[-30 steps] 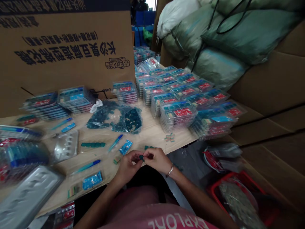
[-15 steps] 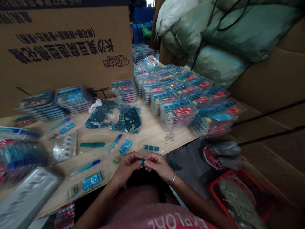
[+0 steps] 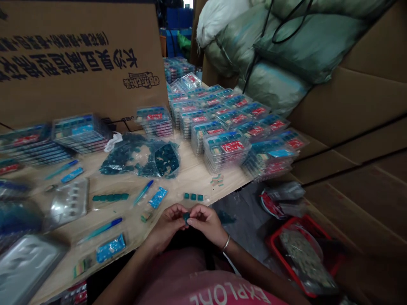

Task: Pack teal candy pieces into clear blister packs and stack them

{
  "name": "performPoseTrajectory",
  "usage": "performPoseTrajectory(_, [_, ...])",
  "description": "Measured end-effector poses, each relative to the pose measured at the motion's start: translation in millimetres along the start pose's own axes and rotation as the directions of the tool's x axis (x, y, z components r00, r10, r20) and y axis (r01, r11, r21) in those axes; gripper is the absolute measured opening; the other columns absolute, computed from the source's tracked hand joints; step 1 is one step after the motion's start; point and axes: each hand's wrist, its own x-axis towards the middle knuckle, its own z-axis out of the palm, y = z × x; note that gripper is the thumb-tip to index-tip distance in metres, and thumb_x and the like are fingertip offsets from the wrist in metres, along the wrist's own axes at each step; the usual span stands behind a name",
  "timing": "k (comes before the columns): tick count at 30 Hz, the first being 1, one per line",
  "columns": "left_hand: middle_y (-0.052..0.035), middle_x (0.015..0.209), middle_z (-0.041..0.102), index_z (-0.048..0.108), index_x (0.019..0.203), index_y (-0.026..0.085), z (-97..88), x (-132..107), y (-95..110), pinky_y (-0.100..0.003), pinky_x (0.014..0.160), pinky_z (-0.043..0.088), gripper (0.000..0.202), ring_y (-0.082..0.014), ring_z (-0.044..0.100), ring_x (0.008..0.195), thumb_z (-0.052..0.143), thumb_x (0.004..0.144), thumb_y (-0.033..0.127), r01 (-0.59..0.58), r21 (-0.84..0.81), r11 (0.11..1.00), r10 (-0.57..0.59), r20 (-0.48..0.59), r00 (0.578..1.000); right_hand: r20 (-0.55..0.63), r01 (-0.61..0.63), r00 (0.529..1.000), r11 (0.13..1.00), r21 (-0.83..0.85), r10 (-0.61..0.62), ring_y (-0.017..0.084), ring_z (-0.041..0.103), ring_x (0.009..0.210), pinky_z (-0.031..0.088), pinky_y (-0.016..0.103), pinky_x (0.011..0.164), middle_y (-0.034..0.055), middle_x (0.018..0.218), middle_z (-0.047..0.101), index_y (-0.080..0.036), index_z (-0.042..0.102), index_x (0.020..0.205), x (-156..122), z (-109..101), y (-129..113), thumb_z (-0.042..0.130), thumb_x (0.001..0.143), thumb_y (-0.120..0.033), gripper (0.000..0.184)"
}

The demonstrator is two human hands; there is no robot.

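Head view: looks forward and down over the tabletop.
Dark teal cube (image 3: 186,217): small, blocky, edges partly hidden by fingertips; held up between both hands over the lap, just off the near table edge.
Left hand (image 3: 167,225): thumb and index pinched closed on the cube, other fingers curled.
Right hand (image 3: 206,224): thumb and index also pinched closed on it, opposite side; bracelet (image 3: 226,243) at wrist.
Three teal cubes (image 3: 193,197): in a line just beyond the hands, small gaps between them.
Teal cube strip (image 3: 110,197): further left, cubes side to side; exact count hard to tell.
Clear plastic bag (image 3: 143,155): on its side, loaded with loose teal pieces.
Clear boxes, right (image 3: 226,161): tall stacks packed close; teal cubes and mostly red packets inside, a light blue packet in one top box.
Clear boxes, left (image 3: 81,142): two stacks by the carton (image 3: 85,93), blue packet in one top, red in the other.
Red basket (image 3: 276,248): right of the person, below table height; holds a bag of greyish contents (image 3: 302,250).
Near table edge: runs diagonally, rising to the right, past the hands.
Open room: bare wood (image 3: 193,180) between bag and three cubes; loose tan-and-green pieces (image 3: 218,180) near the right edge.
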Motion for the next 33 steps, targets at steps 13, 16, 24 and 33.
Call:
performPoseTrajectory(13, [-0.0066, 0.084, 0.063, 0.064, 0.076, 0.020, -18.2, 36.3, -11.9, -0.035, 0.078, 0.045, 0.022, -0.0208, 0.054, 0.084, 0.045, 0.083, 0.014, -0.484, 0.847, 0.221, 0.437, 0.358, 0.825, 0.265, 0.345, 0.936, 0.462, -0.817, -0.231, 0.015, 0.056, 0.074, 0.043, 0.026, 0.068, 0.0023, 0.078, 0.059, -0.021, 0.057, 0.078, 31.0, -96.1, -17.6, 0.051, 0.083, -0.011, 0.013])
performPoseTrajectory(16, [-0.0065, 0.085, 0.063, 0.066, 0.078, 0.020, -19.5, 32.9, -15.9, -0.033, 0.078, 0.045, 0.021, -0.0202, 0.056, 0.085, 0.047, 0.081, 0.011, -0.479, 0.849, 0.223, 0.445, 0.348, 0.825, 0.245, 0.286, 0.958, 0.412, -0.865, -0.150, 0.015, 0.056, 0.071, 0.042, 0.025, 0.066, 0.0008, 0.076, 0.059, -0.021, 0.056, 0.078, 35.3, -93.3, -17.7, 0.055, 0.078, -0.007, 0.014])
performPoseTrajectory(24, [-0.0092, 0.080, 0.065, 0.067, 0.073, 0.017, -30.5, 75.3, 78.7, -0.029, 0.074, 0.045, 0.023, -0.0202, 0.062, 0.081, 0.047, 0.079, 0.006, -0.157, 0.986, 0.053, 0.548, 0.103, 0.830, 0.203, 0.242, 0.970, 0.419, -0.875, -0.135, 0.015, 0.055, 0.070, 0.043, 0.026, 0.065, 0.0008, 0.080, 0.055, -0.020, 0.052, 0.086, 40.0, -89.0, -14.1, 0.056, 0.073, -0.008, 0.018])
performPoseTrajectory(33, [-0.0111, 0.090, 0.069, 0.068, 0.084, 0.016, -47.7, 111.1, 107.7, -0.033, 0.083, 0.047, 0.016, -0.0235, 0.062, 0.093, 0.058, 0.073, 0.009, -0.137, 0.982, 0.129, 0.598, 0.033, 0.801, 0.107, 0.292, 0.920, 0.478, -0.828, -0.377, 0.024, 0.053, 0.107, 0.045, 0.039, 0.089, 0.0100, 0.107, 0.055, -0.021, 0.058, 0.096, 32.6, -81.8, -16.2, 0.055, 0.082, -0.021, 0.014])
